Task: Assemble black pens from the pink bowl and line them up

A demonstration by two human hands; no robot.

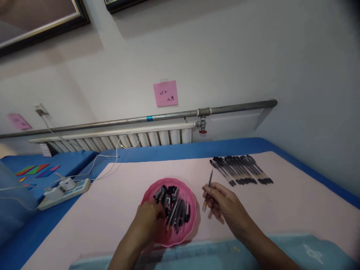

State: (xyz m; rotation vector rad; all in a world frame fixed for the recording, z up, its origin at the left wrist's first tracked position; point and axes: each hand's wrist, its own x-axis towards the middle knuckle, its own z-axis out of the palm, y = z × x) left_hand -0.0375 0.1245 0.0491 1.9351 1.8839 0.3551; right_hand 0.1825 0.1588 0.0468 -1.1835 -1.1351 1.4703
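Observation:
A pink scalloped plate [192,225] holds black pen caps [168,190] and several pen parts, including clear barrels [180,213]. Over its left side, my left hand [150,219] reaches down among the parts with curled fingers; whatever is between its fingertips is hidden. To the right of the plate, my right hand [222,200] pinches a slim pen refill [207,193], dark tip pointing up and an orange-tinted part at its lower end. Beyond that hand lies a row of capped black pens [240,170], side by side on the pink sheet.
A pink sheet [120,202] covers the blue table [168,152]. Light blue cloth [208,257] lies along the near edge. A white power strip [64,193] with plugs and cables stands at left, near coloured flat pieces [42,169]. Behind are a radiator [157,138] and a pipe [239,107].

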